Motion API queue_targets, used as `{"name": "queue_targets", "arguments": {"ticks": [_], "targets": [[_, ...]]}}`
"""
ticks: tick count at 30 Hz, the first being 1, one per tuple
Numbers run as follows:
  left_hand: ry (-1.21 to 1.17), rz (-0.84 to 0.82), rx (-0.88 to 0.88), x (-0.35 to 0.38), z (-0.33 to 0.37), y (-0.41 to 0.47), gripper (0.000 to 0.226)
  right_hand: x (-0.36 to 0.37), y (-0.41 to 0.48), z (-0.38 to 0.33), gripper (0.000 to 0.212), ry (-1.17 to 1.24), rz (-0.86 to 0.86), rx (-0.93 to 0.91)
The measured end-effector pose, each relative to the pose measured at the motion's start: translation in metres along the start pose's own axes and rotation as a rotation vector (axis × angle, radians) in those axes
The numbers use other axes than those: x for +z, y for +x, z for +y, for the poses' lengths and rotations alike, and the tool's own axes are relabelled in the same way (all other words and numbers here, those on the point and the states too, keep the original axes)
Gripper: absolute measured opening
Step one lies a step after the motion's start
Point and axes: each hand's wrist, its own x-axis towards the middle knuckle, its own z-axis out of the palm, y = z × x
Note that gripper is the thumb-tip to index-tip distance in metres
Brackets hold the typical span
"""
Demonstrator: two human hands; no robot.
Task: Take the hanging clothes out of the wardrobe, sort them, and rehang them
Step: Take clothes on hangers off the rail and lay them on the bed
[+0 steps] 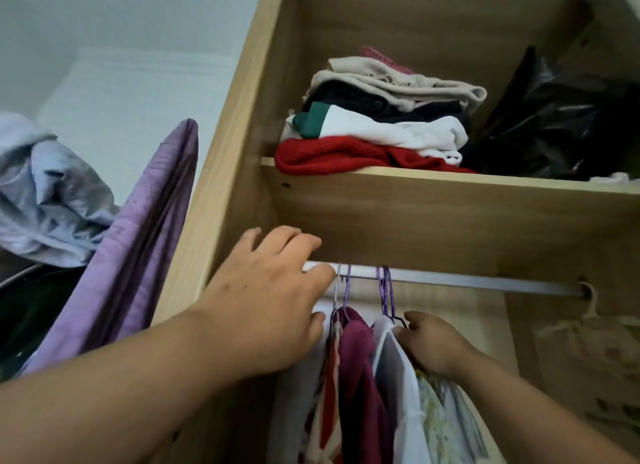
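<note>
Inside the wooden wardrobe a metal rail (467,282) carries several garments on thin purple hangers (386,290): a red and white patterned one (329,394), a maroon one (360,366), a white one (398,366) and a pale floral one (440,422). My left hand (270,297) reaches to the rail's left end with fingers spread, the index finger lying on the rail beside the first hooks. My right hand (433,342) grips a dark hanger at the shoulder of the white garment, just below the rail.
The shelf (450,183) above the rail holds a stack of folded clothes (374,117) and a black plastic bag (554,128). Left of the wardrobe's side panel (214,186) hang a purple cloth (138,238) and a crumpled pale blue cloth (45,193). The rail's right half is bare.
</note>
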Motion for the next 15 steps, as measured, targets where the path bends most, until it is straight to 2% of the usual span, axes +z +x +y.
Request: {"name": "queue_targets", "arguments": {"ticks": [3,8,10,13,15], "targets": [[0.023,-0.012,-0.009,0.010,-0.004,0.002,0.044,0.012,0.025,0.003,0.032,0.073,0.009,0.084],[-0.009,-0.006,-0.052,0.012,-0.004,0.002,0.052,0.019,0.042,0.002,0.030,-0.052,-0.067,0.220],[-0.005,0.056,-0.042,0.012,-0.003,0.001,0.048,0.018,0.047,0.000,0.032,-0.083,-0.067,0.233],[0.005,0.175,-0.104,0.010,-0.003,-0.003,0.035,0.013,0.050,-0.002,0.034,-0.099,-0.037,0.259],[0.027,0.216,-0.151,0.009,-0.003,-0.006,0.033,0.010,0.048,-0.003,0.032,-0.101,-0.024,0.270]]}}
